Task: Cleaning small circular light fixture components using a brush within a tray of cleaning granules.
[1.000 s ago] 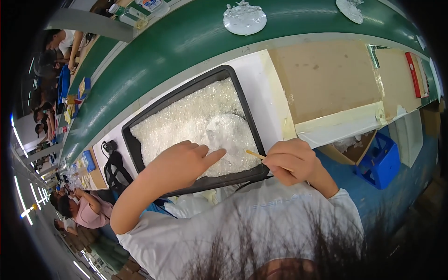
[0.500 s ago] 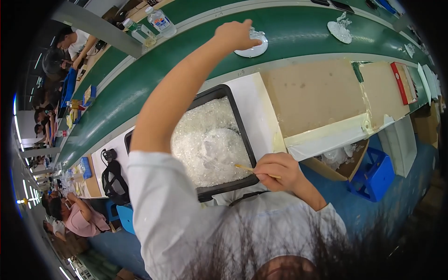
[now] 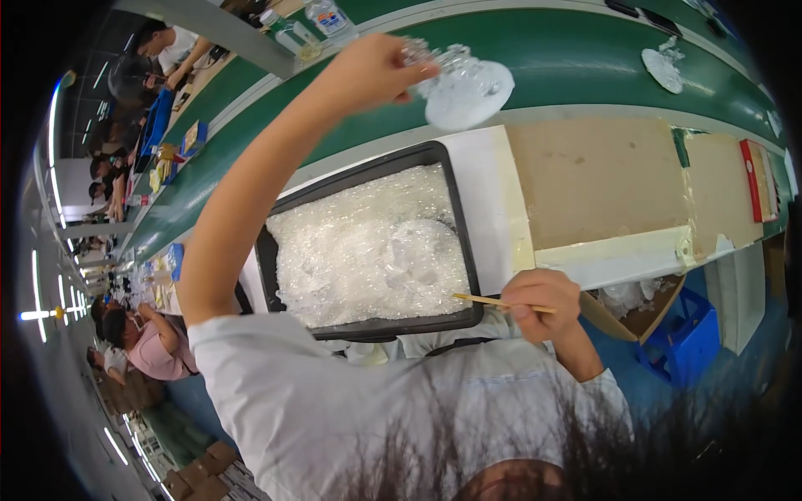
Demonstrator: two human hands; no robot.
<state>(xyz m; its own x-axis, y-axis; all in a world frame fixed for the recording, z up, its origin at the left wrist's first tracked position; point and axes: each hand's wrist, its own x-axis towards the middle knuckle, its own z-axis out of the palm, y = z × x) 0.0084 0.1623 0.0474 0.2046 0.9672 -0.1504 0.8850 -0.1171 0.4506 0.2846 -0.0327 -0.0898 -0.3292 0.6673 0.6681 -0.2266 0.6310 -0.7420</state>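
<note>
My left hand (image 3: pixel 374 73) reaches far ahead over the green belt. Its fingers are closed round the clear, glittery upper part of an ornament with a white round base (image 3: pixel 472 93), which is tilted. My right hand (image 3: pixel 543 302) grips a thin yellow stick (image 3: pixel 501 301), perhaps a brush handle, beside the near right corner of a black tray (image 3: pixel 462 200). The stick's tip points left over the tray's edge. White, sparkling granules (image 3: pixel 351 242) fill the tray, with a rounded whitish shape (image 3: pixel 422 242) partly buried at their right.
On the green belt (image 3: pixel 576 71), another clear piece on a white disc (image 3: pixel 662 68) lies farther right. Bottles (image 3: pixel 330 21) stand far left. Right of the tray are brown boards (image 3: pixel 597 184), a red box (image 3: pixel 758 179), a carton (image 3: pixel 639 305) and a blue stool (image 3: pixel 685 338). Other people sit far left.
My left hand has taken hold of the ornament and lifted it, drawing back left. My right hand still has the stick. The whole view has shifted, with the tray now showing more fully.
</note>
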